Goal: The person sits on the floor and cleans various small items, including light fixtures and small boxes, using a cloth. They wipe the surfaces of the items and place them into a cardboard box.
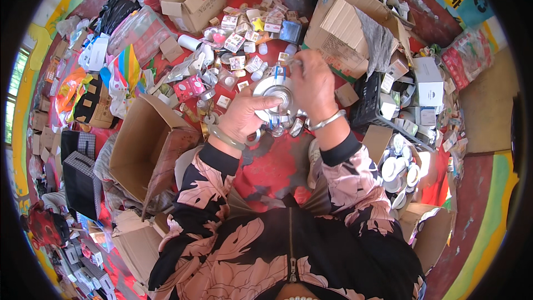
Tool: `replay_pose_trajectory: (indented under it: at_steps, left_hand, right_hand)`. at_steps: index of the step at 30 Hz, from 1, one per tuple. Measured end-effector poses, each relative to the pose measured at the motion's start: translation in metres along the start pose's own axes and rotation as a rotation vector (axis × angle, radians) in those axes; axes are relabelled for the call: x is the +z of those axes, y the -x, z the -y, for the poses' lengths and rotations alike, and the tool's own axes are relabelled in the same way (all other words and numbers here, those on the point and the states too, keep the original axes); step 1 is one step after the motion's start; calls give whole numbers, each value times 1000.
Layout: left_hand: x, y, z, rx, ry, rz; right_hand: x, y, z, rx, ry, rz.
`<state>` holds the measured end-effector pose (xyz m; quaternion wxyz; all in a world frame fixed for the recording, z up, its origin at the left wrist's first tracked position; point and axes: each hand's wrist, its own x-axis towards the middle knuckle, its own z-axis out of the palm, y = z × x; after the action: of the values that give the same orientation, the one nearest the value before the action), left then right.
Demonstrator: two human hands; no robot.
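A round silvery disc (273, 93) with concentric rings is in front of me, blue strips running over its upper and lower edge. My left hand (244, 112) grips its left side, the thumb lying across the face. Close by its upper right edge is my right hand (315, 84), fingers curled and pinched together. What those fingers hold, if anything, is too small to make out. Beyond both hands spreads a heap of small printed boxes (236, 42) and loose bits, with a red dotted packet (189, 87) at its left.
An open cardboard box (145, 150) stands left, another carton (194, 1) at the far left. At the far right leans a big torn carton (341, 33). A black crate (373, 105) holds small boxes; white round pieces (395, 169) pile up nearer me on the right.
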<state>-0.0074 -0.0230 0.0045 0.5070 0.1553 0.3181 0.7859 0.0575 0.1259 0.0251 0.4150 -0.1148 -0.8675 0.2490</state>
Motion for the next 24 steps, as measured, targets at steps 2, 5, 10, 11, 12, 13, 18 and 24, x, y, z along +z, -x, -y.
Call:
replay_pose_trajectory:
  at_steps: [2, 5, 10, 11, 12, 13, 18, 24]
  left_hand:
    - [5, -1, -2, 48, 35, -38]
    - [-6, -3, -7, 175, 141, -130]
    - [-12, -5, -27, 291, 317, -179]
    - [-10, -6, -30, 319, 353, -183]
    - [-10, -4, -34, 343, 387, -133]
    - [-14, -4, -37, 346, 413, -124]
    - [-25, -4, -46, 416, 513, -138]
    - [-33, -5, -48, 439, 513, -195]
  right_hand:
    - [-7, -5, -21, 371, -215, 40]
    - [-25, -10, -47, 726, -970, 84]
    - [-20, 3, -61, 784, -974, 310]
    - [-16, 7, -61, 808, -923, 439]
    - [-11, 11, -57, 825, -872, 568]
    - [-5, 14, -53, 840, -817, 695]
    - [43, 50, -54, 762, -1048, 1081]
    - [63, 62, -18, 691, -1117, 1065]
